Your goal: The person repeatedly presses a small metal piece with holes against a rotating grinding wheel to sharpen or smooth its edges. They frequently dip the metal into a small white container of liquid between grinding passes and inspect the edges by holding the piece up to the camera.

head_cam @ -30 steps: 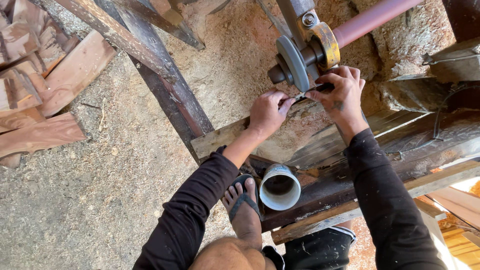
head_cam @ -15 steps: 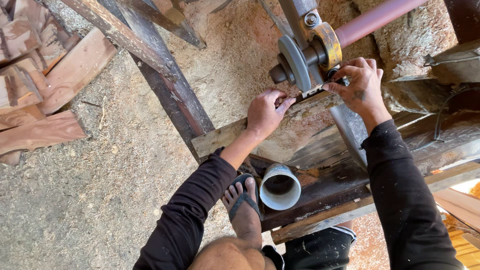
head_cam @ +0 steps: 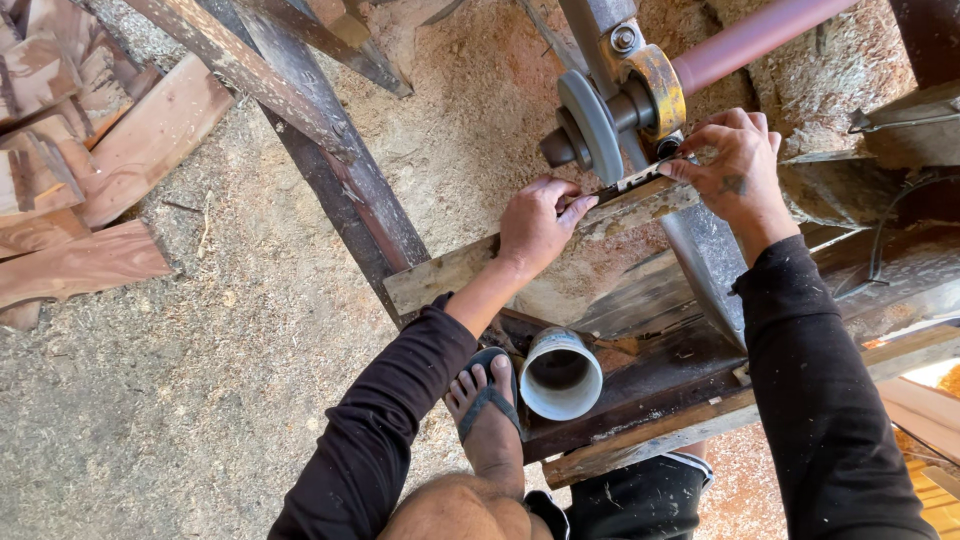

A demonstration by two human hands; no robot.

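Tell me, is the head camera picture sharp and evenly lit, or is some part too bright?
Head view: both hands, left hand and right hand, and the grinding wheel look sharp; soft daylight, gentle shadows; only the bottom right corner by the pale boards is overexposed; the straight beams bend slightly near the edges.

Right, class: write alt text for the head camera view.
Both hands, left hand and right hand, hold a thin blade on a plank beside a grey grinding wheel. Below: a sandalled foot, white pipe, sawdust floor.

Both hands (head_cam: 537, 222) (head_cam: 735, 165) outstretched, fingers pinched.
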